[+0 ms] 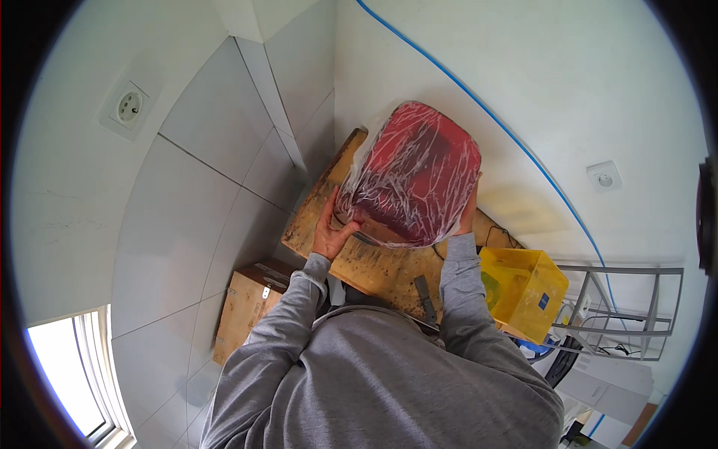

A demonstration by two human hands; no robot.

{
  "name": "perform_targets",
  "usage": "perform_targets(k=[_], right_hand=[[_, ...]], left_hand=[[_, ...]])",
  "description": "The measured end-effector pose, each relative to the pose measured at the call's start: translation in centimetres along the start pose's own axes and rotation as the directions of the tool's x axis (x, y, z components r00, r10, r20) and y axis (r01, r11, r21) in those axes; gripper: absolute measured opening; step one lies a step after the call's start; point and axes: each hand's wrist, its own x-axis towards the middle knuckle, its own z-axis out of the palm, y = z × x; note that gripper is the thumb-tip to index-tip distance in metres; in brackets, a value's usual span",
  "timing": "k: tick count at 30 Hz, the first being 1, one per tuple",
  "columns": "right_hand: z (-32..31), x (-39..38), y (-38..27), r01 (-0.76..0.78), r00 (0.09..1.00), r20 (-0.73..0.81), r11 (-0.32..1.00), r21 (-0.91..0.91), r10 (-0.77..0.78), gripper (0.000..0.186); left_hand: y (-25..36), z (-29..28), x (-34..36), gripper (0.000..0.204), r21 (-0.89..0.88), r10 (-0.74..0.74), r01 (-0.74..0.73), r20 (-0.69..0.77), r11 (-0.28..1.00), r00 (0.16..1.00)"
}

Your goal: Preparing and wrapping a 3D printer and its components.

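Note:
Both hands hold a red, rounded-square object (pixel 422 161) wrapped in wrinkled transparent plastic film, tilted up over the wooden table. It looks like a seat pad or shallow tub; the film hides which. At its near left corner, my left hand (pixel 334 228) grips the edge, thumb on top of the film. My right hand (pixel 469 211) supports the right side, its fingers mostly hidden behind the object. A dark flat-bladed tool (pixel 425 298), like a knife or scraper, lies on the table in front of my right forearm.
The worn wooden table (pixel 396 271) stands in a corner against the walls. To the right sits a yellow plastic bin (pixel 523 288), beside a grey metal rack (pixel 621 307). A wooden box (pixel 243 307) is at the lower left. Along the wall runs a blue cable (pixel 490 112).

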Motion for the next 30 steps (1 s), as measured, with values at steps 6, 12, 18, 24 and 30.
perform_targets(k=[6,12,18,24,30], right_hand=[[0.5,-0.8,-1.9,0.102,0.993,0.08,0.985,-0.142,-0.091,0.065],[0.0,-0.7,-4.8,0.151,0.978,-0.133,0.984,-0.09,-0.162,0.062],[-1.8,-2.6,-4.6,0.353,0.935,0.103,0.868,-0.35,-0.339,0.065],[-2.0,-2.3,-8.0,0.316,0.941,0.223,0.899,-0.304,-0.255,0.066],[-2.0,-1.0,-11.8,0.277,0.926,0.331,0.92,-0.276,-0.18,0.067]], left_hand=[[1.9,0.2,-0.2,0.124,0.013,0.033,-0.033,-0.004,0.999,0.999],[6.5,1.9,-0.8,0.125,-0.082,0.103,-0.105,-0.036,0.991,0.994],[11.1,1.6,0.2,0.124,-0.145,0.173,-0.176,-0.038,0.974,0.984],[14.9,1.1,1.8,0.121,0.032,0.314,-0.312,-0.082,0.949,0.946],[21.8,0.5,2.6,0.123,0.07,0.44,-0.436,-0.049,0.897,0.897]])
